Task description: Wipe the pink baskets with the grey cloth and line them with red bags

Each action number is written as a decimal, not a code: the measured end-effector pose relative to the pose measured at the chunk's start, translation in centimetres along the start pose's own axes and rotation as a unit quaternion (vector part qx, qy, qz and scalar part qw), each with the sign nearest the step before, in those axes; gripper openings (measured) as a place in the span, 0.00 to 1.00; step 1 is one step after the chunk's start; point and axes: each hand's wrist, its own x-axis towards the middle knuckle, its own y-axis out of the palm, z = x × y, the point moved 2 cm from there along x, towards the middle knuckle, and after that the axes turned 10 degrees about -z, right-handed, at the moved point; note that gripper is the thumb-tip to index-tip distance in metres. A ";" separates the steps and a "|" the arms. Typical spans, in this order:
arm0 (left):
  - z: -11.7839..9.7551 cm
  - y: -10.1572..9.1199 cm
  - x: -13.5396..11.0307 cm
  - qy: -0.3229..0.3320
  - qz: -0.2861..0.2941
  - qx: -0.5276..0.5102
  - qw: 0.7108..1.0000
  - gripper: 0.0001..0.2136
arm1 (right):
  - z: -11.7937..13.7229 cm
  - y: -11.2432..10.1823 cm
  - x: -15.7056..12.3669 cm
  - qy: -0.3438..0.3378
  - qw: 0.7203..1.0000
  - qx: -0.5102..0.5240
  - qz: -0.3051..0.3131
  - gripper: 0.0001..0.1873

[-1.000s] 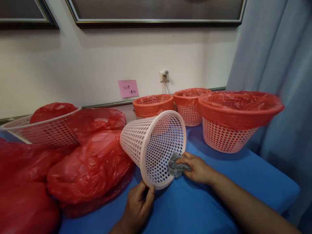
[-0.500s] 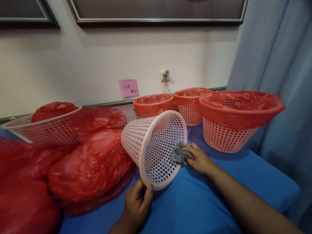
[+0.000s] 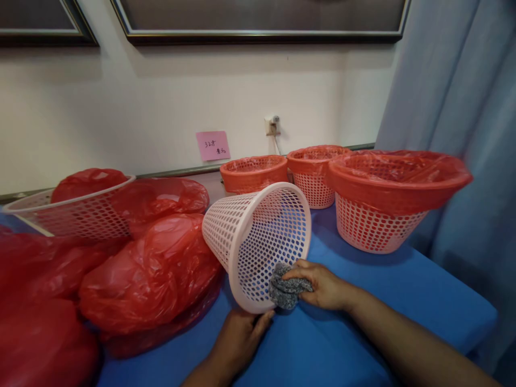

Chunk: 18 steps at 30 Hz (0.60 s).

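Note:
A white perforated plastic basket lies tilted on its side, its open mouth turned toward me and to the right. At the bottom of its rim my left hand grips the edge, the thumb along the front and the other fingers hidden behind or under it. My right hand is closed around a crumpled grey cloth, which presses on the lower right part of the rim. Part of the rim is covered by the cloth.
Red plastic bags are heaped at left before a white basket. Behind and right stand red-lined baskets: one at the back, another beside it, and a large one. A blue cloth covers the table.
My right hand and the grey cloth have slid down and left along the rim. My left hand has shifted right along the bottom edge. The basket has barely moved.

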 end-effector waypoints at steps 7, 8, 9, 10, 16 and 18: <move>-0.3 -3.2 -0.7 0.000 -0.221 0.034 0.975 0.19 | 0.2 -1.0 0.0 -0.037 0.976 -0.043 -0.212 0.30; -0.3 -3.4 -0.8 0.003 -0.238 0.041 0.970 0.19 | -0.4 -2.0 0.0 -0.029 0.953 -0.080 -0.292 0.29; -0.3 -3.6 -0.8 0.008 -0.244 0.045 0.969 0.19 | -1.2 -3.0 0.0 -0.016 0.925 -0.116 -0.361 0.27; -0.4 -3.7 -0.7 0.014 -0.243 0.046 0.969 0.19 | -2.0 -4.0 0.0 0.000 0.902 -0.147 -0.407 0.26; -0.9 -3.2 -0.3 0.040 -0.231 0.031 0.972 0.16 | -3.8 -4.2 0.3 0.076 0.955 -0.168 -0.234 0.27; -0.8 -3.1 -0.4 0.039 -0.232 0.026 0.972 0.16 | -2.7 -2.5 0.3 0.070 0.980 -0.142 -0.122 0.30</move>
